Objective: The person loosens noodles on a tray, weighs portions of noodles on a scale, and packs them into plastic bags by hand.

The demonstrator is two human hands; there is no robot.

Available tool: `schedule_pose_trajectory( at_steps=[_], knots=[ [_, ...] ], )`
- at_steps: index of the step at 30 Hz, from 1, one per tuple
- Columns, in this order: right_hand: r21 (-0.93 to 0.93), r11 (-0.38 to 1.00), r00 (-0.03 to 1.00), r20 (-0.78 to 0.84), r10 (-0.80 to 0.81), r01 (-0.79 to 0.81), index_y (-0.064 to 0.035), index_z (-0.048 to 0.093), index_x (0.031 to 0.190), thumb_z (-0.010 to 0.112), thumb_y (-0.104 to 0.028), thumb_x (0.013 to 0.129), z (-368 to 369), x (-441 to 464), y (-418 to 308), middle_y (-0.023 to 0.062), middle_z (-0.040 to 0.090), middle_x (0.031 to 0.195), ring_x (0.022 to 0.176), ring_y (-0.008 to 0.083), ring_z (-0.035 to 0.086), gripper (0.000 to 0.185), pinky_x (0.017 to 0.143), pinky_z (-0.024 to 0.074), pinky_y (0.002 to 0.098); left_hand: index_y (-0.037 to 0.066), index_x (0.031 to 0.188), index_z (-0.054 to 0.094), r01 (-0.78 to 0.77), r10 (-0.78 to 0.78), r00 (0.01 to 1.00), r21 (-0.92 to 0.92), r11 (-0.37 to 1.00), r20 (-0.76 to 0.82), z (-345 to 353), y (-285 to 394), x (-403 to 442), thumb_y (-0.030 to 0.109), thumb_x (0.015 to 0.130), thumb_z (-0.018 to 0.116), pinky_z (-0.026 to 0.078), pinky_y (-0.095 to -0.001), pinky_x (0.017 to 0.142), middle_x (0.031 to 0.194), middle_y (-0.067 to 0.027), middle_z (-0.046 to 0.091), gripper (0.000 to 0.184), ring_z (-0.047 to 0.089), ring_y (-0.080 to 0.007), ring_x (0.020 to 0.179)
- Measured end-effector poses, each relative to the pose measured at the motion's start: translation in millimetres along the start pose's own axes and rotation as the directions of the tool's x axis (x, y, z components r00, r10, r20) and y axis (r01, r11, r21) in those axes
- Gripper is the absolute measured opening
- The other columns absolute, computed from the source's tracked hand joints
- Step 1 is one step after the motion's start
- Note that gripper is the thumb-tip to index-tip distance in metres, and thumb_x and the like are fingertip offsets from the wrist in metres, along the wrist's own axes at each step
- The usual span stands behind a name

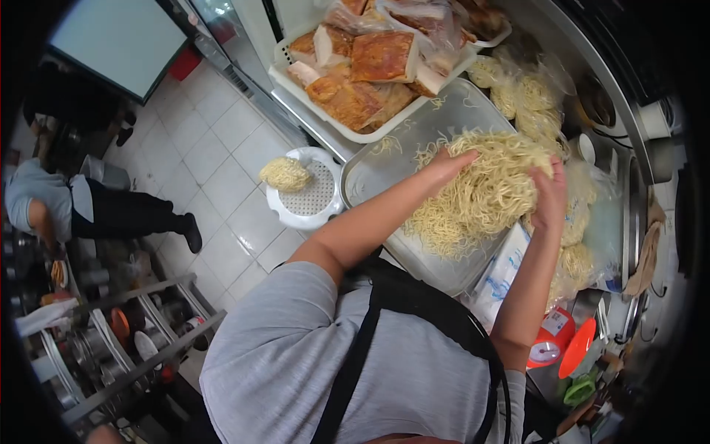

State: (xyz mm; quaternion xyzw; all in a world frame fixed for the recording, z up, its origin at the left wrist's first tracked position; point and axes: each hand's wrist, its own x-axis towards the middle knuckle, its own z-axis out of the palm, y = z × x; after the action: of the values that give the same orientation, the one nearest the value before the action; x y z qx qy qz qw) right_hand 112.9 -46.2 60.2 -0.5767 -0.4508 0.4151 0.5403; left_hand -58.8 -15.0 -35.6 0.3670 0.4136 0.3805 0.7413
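Note:
Yellow noodles (492, 192) are bunched in a loose, tangled heap between my two hands, above a shallow metal tray (370, 174). My left hand (447, 169) grips the near left side of the heap, thumb showing and the other fingers buried in the strands. On the far right side my right hand (547, 194) is curled round the noodles, fingertips partly covered. Strands hang down from the heap onto the tray, where more noodles lie. A few stray strands stick to the tray's upper left corner.
A white basket (355, 135) of roasted meat slabs stands behind the tray. Left of it, a noodle bundle (287, 174) sits on a white stool (318, 214). Bagged noodles (532, 96), a red scale (549, 344) and an orange-red plate (578, 348) are right. Another person (44, 200) stands far left.

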Motion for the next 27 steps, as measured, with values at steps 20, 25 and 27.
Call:
schedule_pose_trajectory(
  at_steps=[20, 25, 27],
  knots=[
    [0.181, 0.872, 0.889, -0.139, -0.435, 0.455, -0.0054, 0.047, 0.096, 0.04, 0.009, 0.061, 25, 3, -128, 0.0117, 0.054, 0.086, 0.076, 0.0198, 0.057, 0.039, 0.064, 0.0502, 0.0311, -0.002, 0.107, 0.045, 0.092, 0.033, 0.882, -0.239, 0.967, 0.47, 22, 105, 6, 0.043, 0.077, 0.046, 0.04, -0.038, 0.081, 0.104, -0.0164, 0.051, 0.055, 0.049, -0.0247, 0.098],
    [0.341, 0.637, 0.718, -0.231, -0.657, 0.692, -0.0047, 0.043, 0.098, 0.039, 0.003, 0.067, 18, -5, -155, 0.0119, 0.054, 0.083, 0.069, 0.0197, 0.057, 0.033, 0.06, 0.0507, 0.0333, -0.008, 0.095, 0.048, -0.016, 0.0, 0.999, 0.364, 0.931, 0.043, 21, 102, 22, 0.002, 0.065, 0.056, 0.044, -0.034, 0.066, 0.09, -0.0158, 0.055, 0.032, 0.055, -0.0228, 0.083],
    [0.366, 0.539, 0.635, -0.23, -0.737, 0.759, -0.0037, 0.041, 0.098, 0.039, 0.0, 0.069, 10, -11, -190, 0.0124, 0.054, 0.081, 0.069, 0.0206, 0.057, 0.029, 0.06, 0.0508, 0.0334, -0.008, 0.093, 0.049, -0.169, 0.193, 0.981, 0.492, 0.854, 0.002, 0, 82, 51, 0.002, 0.066, 0.053, 0.045, -0.0331, 0.062, 0.087, -0.0148, 0.055, 0.029, 0.056, -0.0214, 0.077]
  ],
)
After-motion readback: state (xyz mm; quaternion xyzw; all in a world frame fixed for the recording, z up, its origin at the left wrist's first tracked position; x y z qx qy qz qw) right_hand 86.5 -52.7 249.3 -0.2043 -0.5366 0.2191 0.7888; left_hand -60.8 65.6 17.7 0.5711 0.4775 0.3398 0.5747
